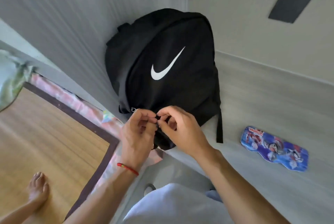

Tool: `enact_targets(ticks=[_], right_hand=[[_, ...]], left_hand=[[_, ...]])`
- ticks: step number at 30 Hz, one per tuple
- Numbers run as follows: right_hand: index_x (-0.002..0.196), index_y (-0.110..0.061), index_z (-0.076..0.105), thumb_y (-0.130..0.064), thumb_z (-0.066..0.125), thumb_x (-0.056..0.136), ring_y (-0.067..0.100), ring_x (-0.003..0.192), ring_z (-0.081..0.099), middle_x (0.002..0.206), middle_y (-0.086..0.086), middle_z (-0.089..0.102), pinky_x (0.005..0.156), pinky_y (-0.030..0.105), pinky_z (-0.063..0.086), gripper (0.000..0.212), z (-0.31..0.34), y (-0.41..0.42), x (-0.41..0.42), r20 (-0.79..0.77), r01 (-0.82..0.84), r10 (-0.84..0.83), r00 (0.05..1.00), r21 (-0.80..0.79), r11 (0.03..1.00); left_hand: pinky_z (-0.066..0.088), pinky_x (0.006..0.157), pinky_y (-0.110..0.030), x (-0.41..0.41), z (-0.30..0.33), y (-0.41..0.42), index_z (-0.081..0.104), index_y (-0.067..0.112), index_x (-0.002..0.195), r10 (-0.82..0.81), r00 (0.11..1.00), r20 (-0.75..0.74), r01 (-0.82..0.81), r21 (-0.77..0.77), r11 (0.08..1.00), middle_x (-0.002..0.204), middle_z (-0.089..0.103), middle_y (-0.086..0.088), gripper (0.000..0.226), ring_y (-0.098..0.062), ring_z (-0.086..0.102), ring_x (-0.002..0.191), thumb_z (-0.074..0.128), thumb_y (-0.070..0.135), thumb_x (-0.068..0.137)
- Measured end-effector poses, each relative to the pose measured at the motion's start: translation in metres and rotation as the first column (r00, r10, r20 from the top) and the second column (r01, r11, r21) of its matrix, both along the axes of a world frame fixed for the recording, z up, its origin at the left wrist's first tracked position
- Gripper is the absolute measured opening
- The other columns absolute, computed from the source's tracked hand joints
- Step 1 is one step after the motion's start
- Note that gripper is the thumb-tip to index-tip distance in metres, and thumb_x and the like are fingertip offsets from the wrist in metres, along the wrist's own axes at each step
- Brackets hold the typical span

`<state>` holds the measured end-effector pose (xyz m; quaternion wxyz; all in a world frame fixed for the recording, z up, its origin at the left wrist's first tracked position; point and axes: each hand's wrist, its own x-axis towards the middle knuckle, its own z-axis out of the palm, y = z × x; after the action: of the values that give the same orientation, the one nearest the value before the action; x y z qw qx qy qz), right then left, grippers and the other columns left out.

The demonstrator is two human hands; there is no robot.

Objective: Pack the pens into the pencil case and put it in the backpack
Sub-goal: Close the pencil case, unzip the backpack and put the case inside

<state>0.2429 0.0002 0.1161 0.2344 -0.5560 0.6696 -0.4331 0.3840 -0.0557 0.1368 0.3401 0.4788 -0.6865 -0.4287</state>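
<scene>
Left hand (138, 129) and right hand (178, 129) are held close together at the near edge of the backpack (162, 64), fingers curled and pinching small black parts there, judged to be zipper pulls; the detail is too small to confirm. The backpack, soft black fabric, is propped against the corrugated wall (63, 16). The pencil case (274, 151) lies closed on the grey surface (271, 97), well apart. It is judged rigid, light, slick; best grasped across its narrow width.
</scene>
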Motion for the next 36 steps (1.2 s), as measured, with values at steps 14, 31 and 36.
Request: enact_targets(ticks=[14,31,36], right_hand=[[0.104,-0.026,0.047,-0.032,0.067,0.089,0.011,0.076,0.071,0.091,-0.01,0.071,0.06,0.027,0.056,0.026,-0.004,-0.062,0.094,-0.422,0.331,-0.308,0.853,-0.021,0.944],[0.09,-0.022,0.073,-0.018,0.064,0.095,0.007,0.069,0.074,0.072,-0.005,0.076,0.069,0.023,0.06,0.011,0.037,-0.062,0.087,0.214,0.344,-0.357,0.909,0.096,0.934],[0.102,-0.019,0.073,-0.014,0.064,0.096,0.008,0.081,0.072,0.087,-0.006,0.076,0.076,0.03,0.059,0.012,0.036,-0.06,0.094,-0.217,0.389,-0.38,0.899,0.001,0.921]], left_hand=[[0.049,0.067,-0.009,0.054,0.001,-0.063,0.049,0.02,0.113,-0.049,0.999,0.016,0.052,-0.266,0.963,0.108,0.043,0.003,0.044,-0.01,0.059,0.079,0.069,0.004,0.077],[0.049,0.078,-0.026,0.051,0.024,-0.097,0.054,0.022,0.118,-0.224,0.972,0.075,0.235,-0.417,0.878,0.107,0.054,0.01,0.029,-0.014,0.052,0.096,0.063,0.03,0.092],[0.047,0.08,-0.025,0.052,0.027,-0.103,0.055,0.024,0.111,-0.275,0.957,0.096,0.289,-0.421,0.86,0.099,0.057,0.014,0.022,-0.009,0.054,0.092,0.064,0.029,0.092]])
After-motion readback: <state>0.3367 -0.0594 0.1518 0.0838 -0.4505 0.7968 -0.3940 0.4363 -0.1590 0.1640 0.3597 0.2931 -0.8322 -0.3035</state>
